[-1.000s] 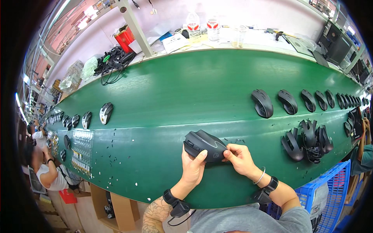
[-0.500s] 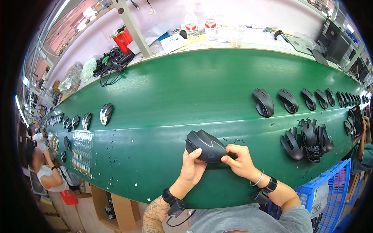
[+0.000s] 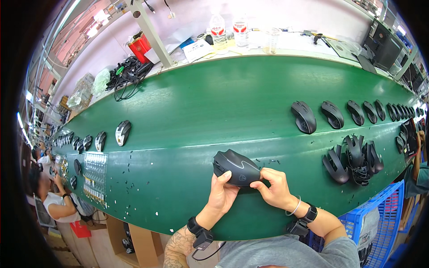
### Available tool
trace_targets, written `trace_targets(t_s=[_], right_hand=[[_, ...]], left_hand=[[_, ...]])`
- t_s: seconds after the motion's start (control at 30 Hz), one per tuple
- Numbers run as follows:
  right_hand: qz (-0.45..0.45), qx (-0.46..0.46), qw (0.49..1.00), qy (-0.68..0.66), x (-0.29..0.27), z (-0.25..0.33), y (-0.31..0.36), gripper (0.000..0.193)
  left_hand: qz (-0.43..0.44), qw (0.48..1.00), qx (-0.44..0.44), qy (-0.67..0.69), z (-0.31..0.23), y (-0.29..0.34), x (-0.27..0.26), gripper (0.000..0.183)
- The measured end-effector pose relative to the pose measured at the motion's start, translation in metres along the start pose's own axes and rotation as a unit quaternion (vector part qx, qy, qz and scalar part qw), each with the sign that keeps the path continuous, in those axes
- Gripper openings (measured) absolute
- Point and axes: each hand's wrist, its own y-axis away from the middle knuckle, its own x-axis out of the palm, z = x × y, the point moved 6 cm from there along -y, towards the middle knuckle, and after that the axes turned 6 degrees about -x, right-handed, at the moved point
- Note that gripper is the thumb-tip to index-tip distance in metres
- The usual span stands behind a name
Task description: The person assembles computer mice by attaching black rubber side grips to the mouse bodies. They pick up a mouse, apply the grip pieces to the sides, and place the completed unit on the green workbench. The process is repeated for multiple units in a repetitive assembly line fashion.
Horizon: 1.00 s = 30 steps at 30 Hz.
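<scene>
A black computer mouse (image 3: 237, 168) with a pale curved line across its top is held just above the green table, in front of me. My left hand (image 3: 220, 193) grips its near left side, thumb on the top and fingers underneath. At the mouse's right end, my right hand (image 3: 273, 187) pinches the edge between thumb and bent fingers. To the right lies a pile of black curved mouse shell covers (image 3: 355, 161). Small dark scraps (image 3: 268, 161) lie on the belt just behind the mouse.
A row of black mice (image 3: 304, 117) runs along the right. More mice (image 3: 123, 132) with light parts line the left, beside a clear plastic tray (image 3: 94, 174). A blue crate (image 3: 377, 219) stands low at right. Bottles (image 3: 218, 30) stand on the back shelf. Co-workers sit at far left and right.
My right thumb has shifted slightly left along the near edge of the mouse. The mouse has barely moved, and both hands keep hold of it.
</scene>
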Motion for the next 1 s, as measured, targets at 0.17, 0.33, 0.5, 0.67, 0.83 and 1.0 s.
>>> trace_targets(t_s=[0.17, 0.33, 0.5, 0.67, 0.83, 1.0], right_hand=[[0.02, 0.005, 1.0, -0.015, 0.0, 0.001, -0.003, 0.03], [-0.013, 0.088, 0.987, -0.133, 0.003, -0.006, -0.002, 0.026], [-0.009, 0.142, 0.972, -0.188, 0.004, -0.018, 0.002, 0.023], [-0.001, 0.166, 0.962, -0.218, 0.004, -0.023, 0.003, 0.023], [-0.008, 0.163, 0.963, -0.214, 0.001, -0.02, 0.002, 0.025], [-0.036, 0.203, 0.938, -0.278, 0.004, -0.031, 0.006, 0.027]], left_hand=[[-0.005, 1.0, 0.005, -0.004, -0.003, 0.001, 0.0, 0.04], [0.006, 0.998, 0.047, -0.031, -0.008, 0.005, 0.004, 0.05], [0.017, 0.977, 0.132, -0.166, -0.01, 0.011, 0.013, 0.056], [0.024, 0.974, 0.133, -0.183, -0.012, 0.012, 0.016, 0.055], [0.025, 0.972, 0.132, -0.191, -0.011, 0.011, 0.015, 0.054], [0.046, 0.992, 0.086, -0.082, -0.006, 0.012, 0.016, 0.046]])
